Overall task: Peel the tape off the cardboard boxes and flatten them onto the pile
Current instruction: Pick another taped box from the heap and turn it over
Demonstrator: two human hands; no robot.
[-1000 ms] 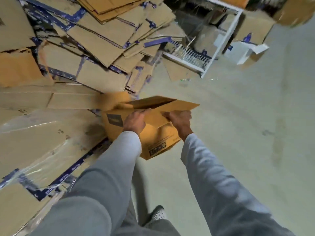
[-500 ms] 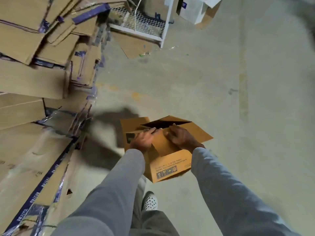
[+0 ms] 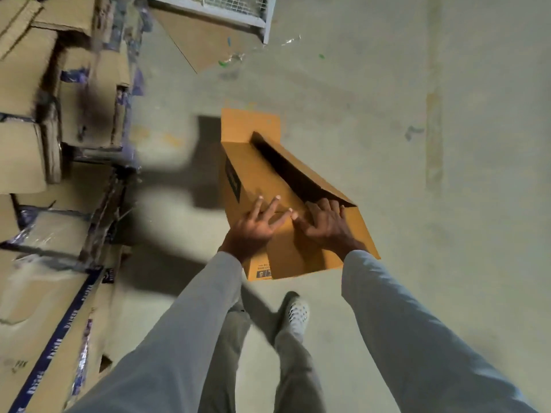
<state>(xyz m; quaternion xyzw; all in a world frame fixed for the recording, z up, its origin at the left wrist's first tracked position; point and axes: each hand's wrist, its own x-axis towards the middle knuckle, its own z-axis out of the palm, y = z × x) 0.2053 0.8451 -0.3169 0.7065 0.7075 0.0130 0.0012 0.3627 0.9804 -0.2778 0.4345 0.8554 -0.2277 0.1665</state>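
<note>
Since a moment ago both hands have gone from curling over the flap edges to lying flat, and the cardboard box (image 3: 262,186) has dropped lower and squashed partway, with the pile sliding off toward the left edge of the view. Nearest in, grey sleeves (image 3: 190,329) run up from the bottom, and a white patterned shoe (image 3: 296,315) sits on the concrete floor (image 3: 447,204) between them. Next up, the left hand (image 3: 253,229) has its fingers spread wide and pressed on the near-left panel of the box, not gripping anything. Right hand (image 3: 325,225) is just beside it, fingers straight and pushing down on a flap, its fingertips at the lip of the dark opening. So the box is under both hands, out over bare floor and apart from the pile (image 3: 44,174), which is flattened cardboard with blue printed tape stacked along the left. Farther back there's a white wire-mesh rack (image 3: 226,7) with a loose cardboard sheet (image 3: 202,40) under it, plus a few scraps of tape on the floor.
</note>
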